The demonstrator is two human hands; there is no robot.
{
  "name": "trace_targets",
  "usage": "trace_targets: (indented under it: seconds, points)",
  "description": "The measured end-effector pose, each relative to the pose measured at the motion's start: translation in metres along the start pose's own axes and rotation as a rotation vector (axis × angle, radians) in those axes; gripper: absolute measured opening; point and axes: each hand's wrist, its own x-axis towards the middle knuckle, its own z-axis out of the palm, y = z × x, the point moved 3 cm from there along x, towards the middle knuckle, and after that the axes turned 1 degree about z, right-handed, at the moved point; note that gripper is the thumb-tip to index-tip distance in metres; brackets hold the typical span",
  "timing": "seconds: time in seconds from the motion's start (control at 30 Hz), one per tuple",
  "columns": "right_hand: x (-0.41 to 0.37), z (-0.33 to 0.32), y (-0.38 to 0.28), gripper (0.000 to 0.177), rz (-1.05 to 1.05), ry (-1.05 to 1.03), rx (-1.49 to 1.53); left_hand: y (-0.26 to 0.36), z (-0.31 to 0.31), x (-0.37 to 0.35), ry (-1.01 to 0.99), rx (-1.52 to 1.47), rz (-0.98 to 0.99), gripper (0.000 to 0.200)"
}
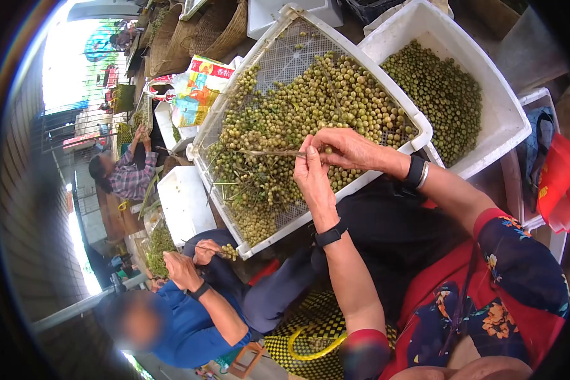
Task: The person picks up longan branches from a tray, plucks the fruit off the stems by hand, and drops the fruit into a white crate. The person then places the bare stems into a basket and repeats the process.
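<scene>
My left hand (315, 183) pinches a thin brown stem (272, 152), which sticks out to the left over the fruit. Close against it, my right hand (351, 151) has its fingers bent together, with a small round green fruit (327, 149) showing between them. Both hands are above a white plastic tray (345, 31) with a mesh bottom. Heaped in that tray are round yellow-green fruits (285, 120), with loose stems (231, 183) among them toward the left side.
A white foam box (497, 95) of smaller green fruits stands right of the tray. At lower left a co-worker in blue (196, 323) holds a fruit sprig (227, 251). Another person in plaid (130, 177) sits farther off. A printed bag (199, 88) lies beyond the tray.
</scene>
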Motion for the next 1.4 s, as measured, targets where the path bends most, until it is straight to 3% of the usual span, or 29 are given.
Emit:
trace_targets:
  seconds: [0.1,0.23,0.3,0.37,0.47,0.5,0.57,0.7,0.77,0.83,0.9,0.97,1.03,1.1,1.17,1.23,1.3,1.33,1.4]
  points:
    - [-0.001,-0.002,0.000,0.015,0.145,-0.154,-0.012,0.000,-0.004,-0.001,-0.008,-0.019,-0.046,0.043]
    - [-0.004,0.003,0.005,0.014,0.125,-0.047,0.220,0.000,0.000,-0.003,-0.040,-0.148,-0.079,0.043]
    - [-0.005,0.002,0.011,0.013,0.124,-0.034,0.028,-0.004,-0.004,0.000,-0.006,-0.162,-0.080,0.043]
    - [-0.010,0.000,0.020,0.011,0.232,-0.111,0.022,-0.007,-0.008,0.003,0.021,-0.181,-0.079,0.042]
    - [-0.014,-0.007,0.032,0.010,0.407,0.018,0.264,-0.011,-0.016,0.004,0.145,-0.104,-0.083,0.038]
    - [-0.017,-0.010,0.037,0.010,0.557,0.034,0.428,-0.013,-0.019,0.005,0.146,-0.104,-0.082,0.038]
    - [-0.017,-0.017,0.042,0.009,0.583,0.054,0.468,-0.017,-0.023,0.007,0.142,-0.074,-0.072,0.038]
    - [-0.009,-0.033,0.044,0.008,0.481,0.130,0.272,-0.032,-0.022,0.010,0.175,-0.045,0.008,0.034]
    - [-0.007,-0.041,0.053,0.010,0.409,0.120,-0.040,-0.037,-0.016,0.006,0.309,0.072,-0.100,0.028]
    - [-0.007,-0.043,0.053,0.016,0.383,0.086,-0.131,-0.041,-0.017,0.006,0.309,0.075,-0.101,0.025]
    - [-0.008,-0.047,0.041,0.022,0.170,0.008,-0.695,-0.036,-0.019,0.005,0.278,0.089,-0.056,0.028]
    - [-0.006,-0.055,0.038,0.026,0.184,0.006,-0.638,-0.031,-0.027,0.005,0.283,0.038,-0.038,0.027]
    - [-0.003,-0.057,0.033,0.031,0.204,-0.099,-0.280,-0.015,-0.030,0.003,0.199,-0.060,0.025,0.025]
    - [0.004,-0.046,0.022,0.051,0.061,-0.127,-0.222,0.003,-0.031,0.006,0.178,-0.105,0.028,0.024]
    - [0.012,-0.034,0.011,0.058,0.082,-0.188,-0.111,0.021,-0.029,0.007,0.079,-0.148,0.065,0.022]
    - [0.017,-0.017,0.012,0.052,-0.030,-0.122,-0.065,0.032,-0.030,0.008,0.016,-0.162,0.116,0.019]
    - [0.024,-0.007,0.016,0.040,0.090,-0.175,0.221,0.037,-0.032,0.012,-0.014,-0.190,0.084,0.018]
    - [0.025,-0.006,0.016,0.029,0.180,-0.208,0.242,0.038,-0.034,0.013,0.024,-0.106,0.067,0.019]
    - [0.023,-0.007,0.018,0.024,0.396,-0.219,0.310,0.038,-0.036,0.013,0.068,0.005,0.049,0.019]
